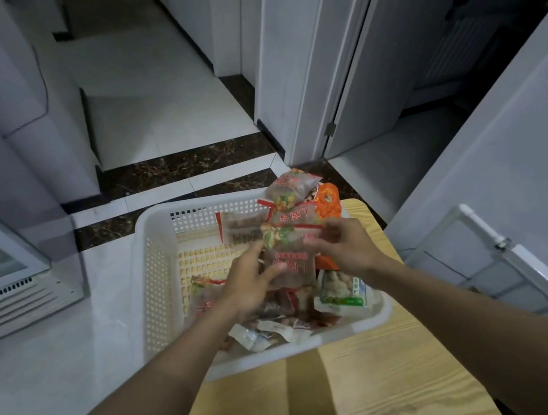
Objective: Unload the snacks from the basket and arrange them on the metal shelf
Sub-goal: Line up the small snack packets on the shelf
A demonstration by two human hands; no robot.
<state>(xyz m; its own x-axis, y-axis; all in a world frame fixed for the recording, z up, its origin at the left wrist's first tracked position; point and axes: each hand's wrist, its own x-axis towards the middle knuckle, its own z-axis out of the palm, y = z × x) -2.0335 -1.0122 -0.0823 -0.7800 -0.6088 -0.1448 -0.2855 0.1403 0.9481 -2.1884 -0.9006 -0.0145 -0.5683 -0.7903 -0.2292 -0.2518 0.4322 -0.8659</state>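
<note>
**Operator:** Report progress.

**Technician:** Early stage, by judgement. The basket (158,290) on the bench (373,384) holds many packets. A green-and-white packet (343,290) lies just below the right hand (343,247), an orange packet (327,200) lies beyond it, and more lie under the left hand (253,287).

**Operator:** Hand state?

**Technician:** Both grip one red-lettered packet (290,257) between them, above the basket. The left pinches its lower edge. The right apparently holds its upper corner, though blur obscures the fingers. The metal shelf is out of view, so no placement can be confirmed.
</note>
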